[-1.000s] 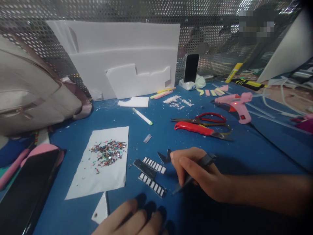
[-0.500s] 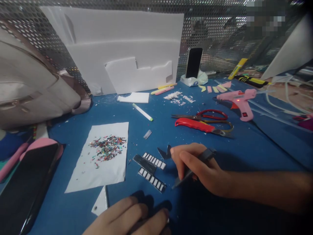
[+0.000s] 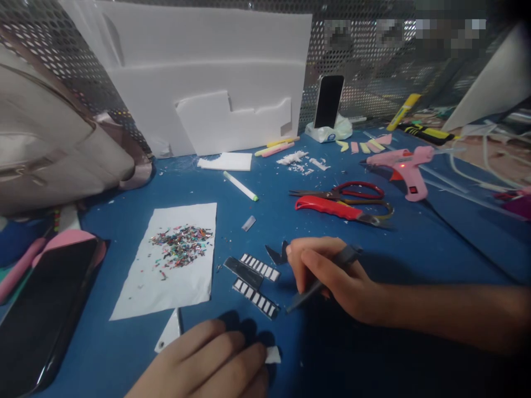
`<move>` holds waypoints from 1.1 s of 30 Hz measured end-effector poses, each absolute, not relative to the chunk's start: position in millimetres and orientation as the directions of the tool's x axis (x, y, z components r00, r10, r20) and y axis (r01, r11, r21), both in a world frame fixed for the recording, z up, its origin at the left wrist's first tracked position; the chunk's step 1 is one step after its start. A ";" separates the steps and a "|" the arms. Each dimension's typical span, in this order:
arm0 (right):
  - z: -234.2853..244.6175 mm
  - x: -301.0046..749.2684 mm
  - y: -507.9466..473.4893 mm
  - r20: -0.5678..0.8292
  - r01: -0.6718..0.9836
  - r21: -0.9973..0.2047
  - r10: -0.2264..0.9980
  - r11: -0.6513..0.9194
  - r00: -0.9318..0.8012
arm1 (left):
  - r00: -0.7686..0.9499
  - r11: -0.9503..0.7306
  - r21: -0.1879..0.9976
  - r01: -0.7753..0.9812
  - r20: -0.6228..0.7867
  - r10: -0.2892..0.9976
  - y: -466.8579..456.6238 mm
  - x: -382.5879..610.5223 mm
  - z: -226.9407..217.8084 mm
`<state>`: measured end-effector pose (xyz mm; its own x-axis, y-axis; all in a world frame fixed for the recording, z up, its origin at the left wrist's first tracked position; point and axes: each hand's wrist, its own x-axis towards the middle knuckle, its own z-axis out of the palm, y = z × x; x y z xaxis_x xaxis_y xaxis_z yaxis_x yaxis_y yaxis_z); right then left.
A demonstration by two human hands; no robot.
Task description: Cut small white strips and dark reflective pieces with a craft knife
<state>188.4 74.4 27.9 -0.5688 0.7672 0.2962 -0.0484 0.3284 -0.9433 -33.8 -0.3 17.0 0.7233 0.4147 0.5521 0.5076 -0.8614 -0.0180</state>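
Observation:
My right hand [image 3: 332, 279] grips a dark grey cutter [image 3: 321, 279] like a pen, its tip pointing down at the blue mat [image 3: 415, 260]. Just left of it lie black strips with white squares [image 3: 257, 282] and a small black offcut [image 3: 277, 254]. My left hand [image 3: 207, 367] lies at the bottom edge, fingers together and pressed down on a small white piece [image 3: 272, 355] that shows at the fingertips.
A white sheet with coloured glitter bits [image 3: 170, 260] lies to the left. Red scissors [image 3: 348, 193], a red-handled knife [image 3: 332, 210] and a pink glue gun [image 3: 402, 166] lie behind. A phone [image 3: 45, 309], a bag [image 3: 53, 143] and white foam boards [image 3: 207, 77] ring the mat.
My left hand has slid forward and right, and a small white piece now shows at its fingertips. My right hand with the cutter has barely shifted.

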 end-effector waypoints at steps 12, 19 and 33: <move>29.2 188.0 74.3 0.284 -0.049 -0.947 0.758 0.316 -0.587 | 0.714 -0.879 -0.053 0.473 0.608 0.348 2.1 -38.3 8.0; 28.2 189.2 74.2 0.281 -0.052 -0.949 0.758 0.311 -0.588 | 0.724 -0.867 -0.068 0.493 0.585 0.366 1.4 -38.6 11.5; 27.8 188.7 73.4 0.280 -0.035 -0.946 0.757 0.322 -0.590 | 0.708 -0.872 -0.058 0.487 0.610 0.355 -1.6 -39.6 8.9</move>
